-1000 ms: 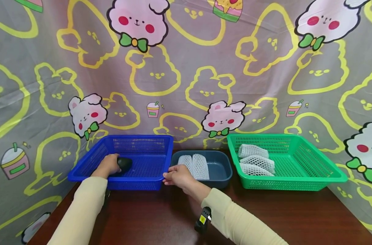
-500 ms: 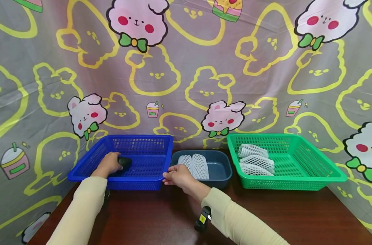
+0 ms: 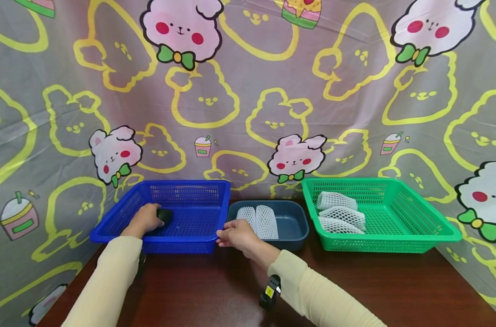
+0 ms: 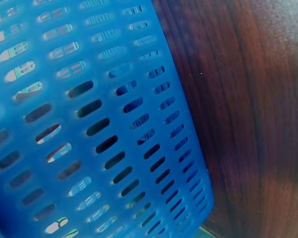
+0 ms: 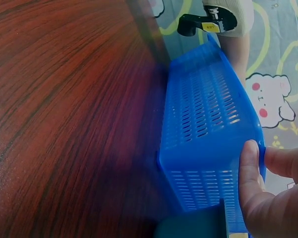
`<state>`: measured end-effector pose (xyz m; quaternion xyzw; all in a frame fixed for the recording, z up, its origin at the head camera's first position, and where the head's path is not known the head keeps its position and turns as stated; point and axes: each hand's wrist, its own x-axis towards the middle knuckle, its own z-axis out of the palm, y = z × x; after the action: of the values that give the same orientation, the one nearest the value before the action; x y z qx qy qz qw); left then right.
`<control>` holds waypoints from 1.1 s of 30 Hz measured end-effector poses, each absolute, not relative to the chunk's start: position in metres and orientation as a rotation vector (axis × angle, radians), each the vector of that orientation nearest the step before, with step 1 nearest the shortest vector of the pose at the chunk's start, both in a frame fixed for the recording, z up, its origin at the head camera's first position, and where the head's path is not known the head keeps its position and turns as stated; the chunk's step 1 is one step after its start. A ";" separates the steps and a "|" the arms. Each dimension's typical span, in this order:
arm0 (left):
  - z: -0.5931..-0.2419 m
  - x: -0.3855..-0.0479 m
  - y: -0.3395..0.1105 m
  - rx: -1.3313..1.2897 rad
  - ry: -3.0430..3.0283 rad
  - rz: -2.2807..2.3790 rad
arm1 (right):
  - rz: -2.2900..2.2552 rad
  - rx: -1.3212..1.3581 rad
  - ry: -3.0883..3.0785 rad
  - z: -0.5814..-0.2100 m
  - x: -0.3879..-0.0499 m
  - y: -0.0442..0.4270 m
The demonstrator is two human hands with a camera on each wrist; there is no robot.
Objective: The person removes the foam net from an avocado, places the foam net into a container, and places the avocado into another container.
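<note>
Inside the blue basket, my left hand holds a dark green oval fruit that looks like an avocado, its fingers bent around the near left side. The hand hides part of the fruit. My right hand pinches the basket's front right corner, thumb and fingers on either side of the rim, as the right wrist view also shows at my right hand. The left wrist view shows only the slotted outer wall of the blue basket and tabletop; my left hand is hidden there.
Right of the blue basket sits a dark blue-grey tray with white foam net sleeves. Farther right, a green basket contains several white net-covered pieces; their contents are unclear. A patterned curtain hangs behind the brown table.
The avocado has shifted very slightly left, toward my left hand, whose fingers have moved a little over it. My right hand stays on the basket's corner.
</note>
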<state>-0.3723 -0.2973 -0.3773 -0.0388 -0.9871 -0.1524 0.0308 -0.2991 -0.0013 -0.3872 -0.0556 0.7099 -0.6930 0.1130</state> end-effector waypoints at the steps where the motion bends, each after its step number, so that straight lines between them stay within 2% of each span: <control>1: -0.378 -0.372 -0.297 -0.121 -3.042 -0.471 | -2.032 -0.164 2.082 -0.387 -0.299 -0.001; 21: -0.375 -0.372 -0.294 -0.160 -3.001 -0.480 | -1.991 -0.205 2.133 -0.381 -0.299 0.012; 33: -0.360 -0.356 -0.268 -0.242 -2.867 -0.651 | -1.833 -0.314 2.247 -0.356 -0.294 0.051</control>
<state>-0.3565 -0.2679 -0.3601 -0.0817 -0.9675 -0.2196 0.0955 -0.2944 0.0505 -0.3558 -0.1068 0.7655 -0.6245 0.1124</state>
